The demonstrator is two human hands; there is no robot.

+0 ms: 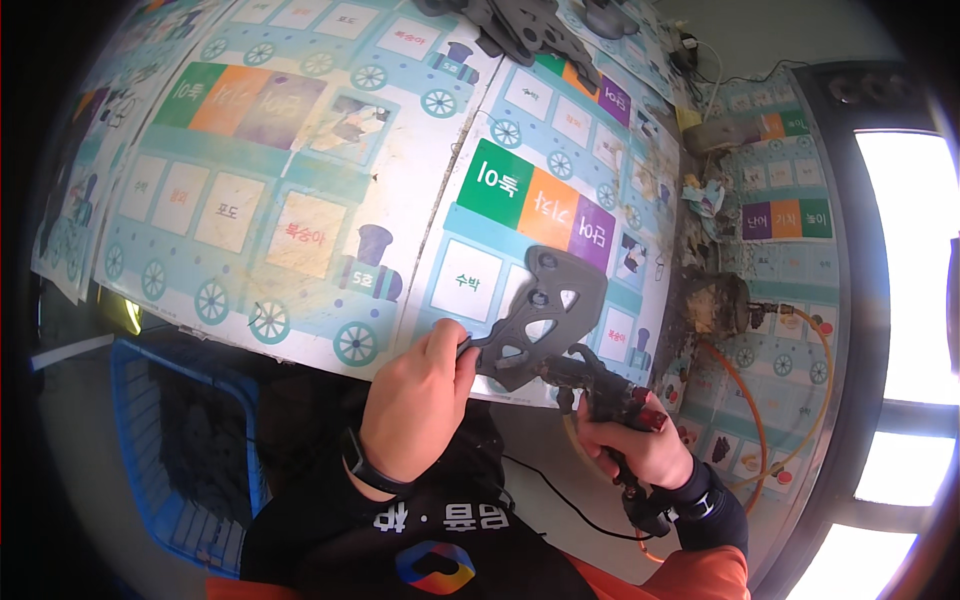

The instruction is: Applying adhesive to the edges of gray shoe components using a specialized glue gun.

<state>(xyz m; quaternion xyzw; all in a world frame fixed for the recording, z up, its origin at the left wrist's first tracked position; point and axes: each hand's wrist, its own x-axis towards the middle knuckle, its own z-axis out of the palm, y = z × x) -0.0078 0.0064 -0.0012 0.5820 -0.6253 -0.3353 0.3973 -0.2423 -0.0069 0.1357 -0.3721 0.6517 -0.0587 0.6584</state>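
Observation:
My left hand [415, 405] is closed, pinching the narrow end of a dark grey bracket-like part [580, 325] with rounded cutouts and round bosses. The part is held over the near edge of the paper-covered table [435, 270]. My right hand [640, 445] is wrapped round a dark, stained spray gun [605, 390] with red knobs at its back. The gun's front end points left, close to the lower edge of the grey part; whether the two touch I cannot tell. Under my right hand the gun's handle runs down toward a hose.
More dark grey parts [525, 35] lie at the table's far edge. Below left stands a blue plastic basket [130, 440]. On the right, orange and yellow hoses [750, 390] hang by a grimy metal fitting [715, 300]. Bright window panes [905, 260] line the far right.

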